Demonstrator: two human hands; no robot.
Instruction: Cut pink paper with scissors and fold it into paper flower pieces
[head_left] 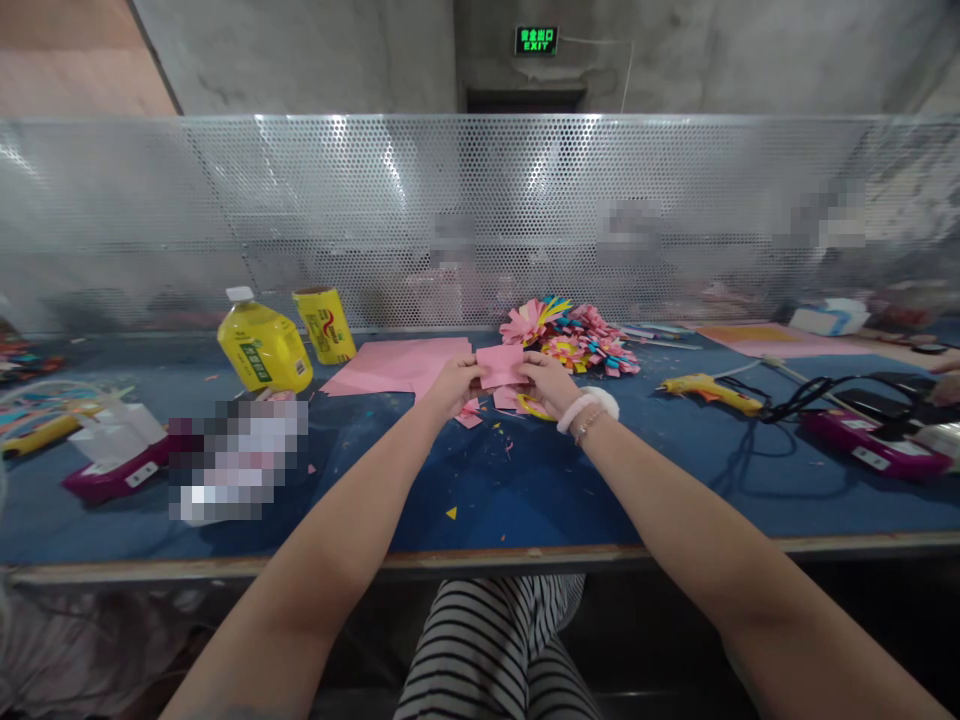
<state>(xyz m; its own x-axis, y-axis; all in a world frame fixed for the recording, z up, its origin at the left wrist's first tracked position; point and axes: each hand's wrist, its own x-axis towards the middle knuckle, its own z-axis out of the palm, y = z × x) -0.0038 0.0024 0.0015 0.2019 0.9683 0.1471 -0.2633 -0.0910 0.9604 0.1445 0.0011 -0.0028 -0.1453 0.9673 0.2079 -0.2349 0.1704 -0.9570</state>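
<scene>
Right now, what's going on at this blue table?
A person holds a small piece of pink paper with both hands, the left hand at one side and the right hand at the other, over the blue table. Larger pink sheets lie to the left, colourful fringed paper beyond the right hand, and a yellow glue gun farther right.

Around one piece of pink paper (500, 364), held by one left hand (452, 388) and one right hand (551, 383), one bottle (266, 345) and one can (324, 326) are counted at nine o'clock. Two glue guns (709, 391) and two power strips (847, 430) are split evenly between nine and three. One exit sign (536, 41) is seen at twelve. Paper flowers (592, 335), heaped at two, cannot be counted exactly.
</scene>
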